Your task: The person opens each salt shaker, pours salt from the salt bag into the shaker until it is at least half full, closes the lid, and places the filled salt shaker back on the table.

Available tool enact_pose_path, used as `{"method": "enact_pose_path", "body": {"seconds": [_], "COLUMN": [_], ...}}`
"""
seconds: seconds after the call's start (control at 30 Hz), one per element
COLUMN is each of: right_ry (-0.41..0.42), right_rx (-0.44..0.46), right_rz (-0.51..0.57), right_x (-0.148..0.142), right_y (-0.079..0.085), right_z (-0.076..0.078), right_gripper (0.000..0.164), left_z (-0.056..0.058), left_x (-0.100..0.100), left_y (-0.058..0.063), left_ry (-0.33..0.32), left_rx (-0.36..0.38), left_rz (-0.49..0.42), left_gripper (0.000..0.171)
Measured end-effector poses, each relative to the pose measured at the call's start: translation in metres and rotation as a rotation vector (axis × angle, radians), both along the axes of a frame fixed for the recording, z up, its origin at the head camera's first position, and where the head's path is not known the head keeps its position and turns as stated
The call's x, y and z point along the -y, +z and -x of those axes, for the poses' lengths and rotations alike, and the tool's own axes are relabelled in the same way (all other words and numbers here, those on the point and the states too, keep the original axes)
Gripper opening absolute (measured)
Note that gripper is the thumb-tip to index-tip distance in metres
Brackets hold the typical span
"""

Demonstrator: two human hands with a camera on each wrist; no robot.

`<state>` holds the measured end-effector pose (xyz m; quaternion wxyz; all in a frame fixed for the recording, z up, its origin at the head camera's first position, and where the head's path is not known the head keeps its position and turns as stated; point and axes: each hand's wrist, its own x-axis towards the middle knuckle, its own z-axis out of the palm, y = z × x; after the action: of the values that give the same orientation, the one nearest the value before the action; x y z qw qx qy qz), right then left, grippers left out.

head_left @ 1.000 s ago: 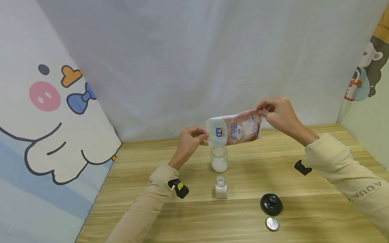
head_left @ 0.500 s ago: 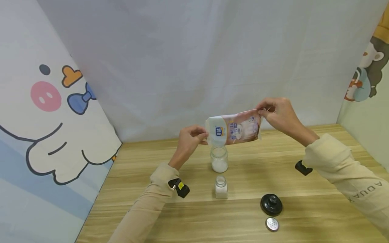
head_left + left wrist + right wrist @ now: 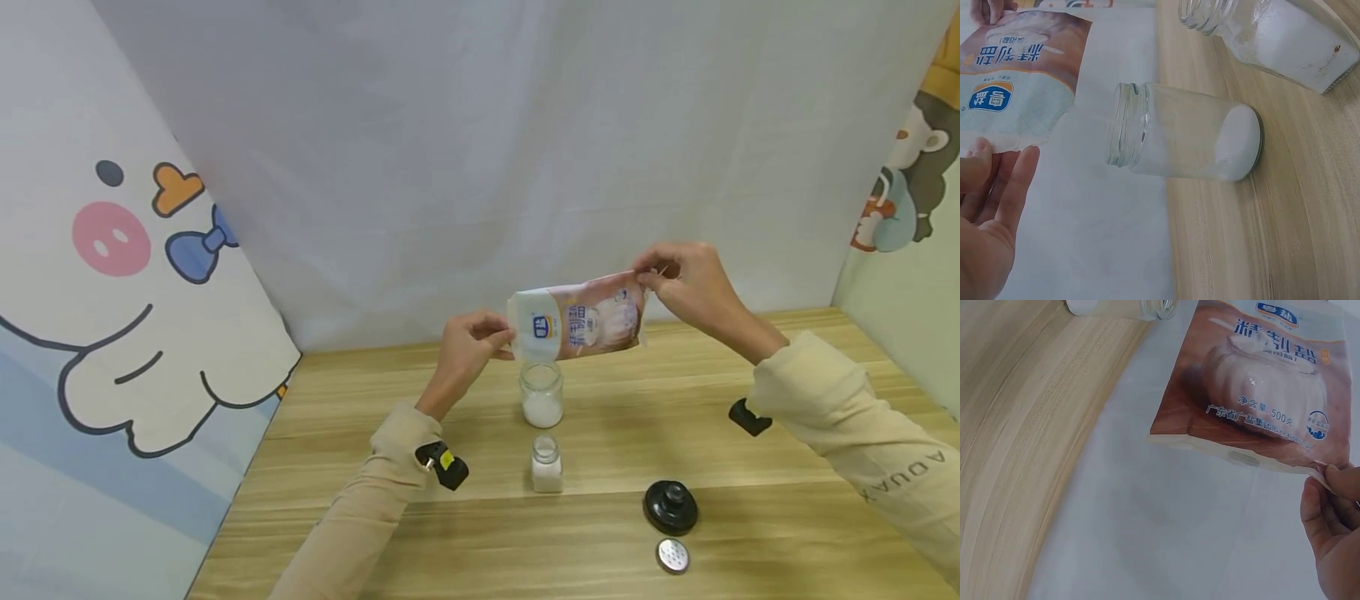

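A printed salt bag point(image 3: 573, 321) is held up sideways between both hands, its right end higher than its left. My left hand point(image 3: 468, 350) pinches the pale left end; in the left wrist view, thumb and fingers sit at that edge. My right hand point(image 3: 693, 287) grips a corner of the brown end, and the right wrist view shows thumb and finger on it. Below the bag's left end stands an open glass jar point(image 3: 542, 398) with white salt point(image 3: 1239, 142) at its bottom. Nearer stands a smaller glass jar point(image 3: 547, 467), lidless and largely filled with white salt.
A black knobbed lid point(image 3: 671, 507) lies on the wooden table point(image 3: 600, 550) at the front right, with a perforated silver shaker cap point(image 3: 672, 555) just below it. Behind the table hangs a pale cloth point(image 3: 450, 167). Cartoon-printed panels point(image 3: 112, 333) flank both sides.
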<state>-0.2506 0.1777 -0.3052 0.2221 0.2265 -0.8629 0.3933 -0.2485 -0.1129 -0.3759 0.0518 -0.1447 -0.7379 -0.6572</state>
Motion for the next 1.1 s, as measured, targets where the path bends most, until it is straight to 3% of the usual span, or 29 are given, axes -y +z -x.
{"method": "enact_pose_path", "body": {"seconds": [1.1], "right_ry": [0.011], "right_rx": [-0.066], "right_rz": [0.06], "right_x": [0.002], "right_y": [-0.0059], "right_z": [0.0005], "right_gripper": [0.012], "left_z": [-0.0012], "left_x": [0.0003], "left_y": [-0.0022], "left_ry": [-0.021], "left_rx": [0.041], "left_rz": [-0.015], "left_gripper": [0.011]}}
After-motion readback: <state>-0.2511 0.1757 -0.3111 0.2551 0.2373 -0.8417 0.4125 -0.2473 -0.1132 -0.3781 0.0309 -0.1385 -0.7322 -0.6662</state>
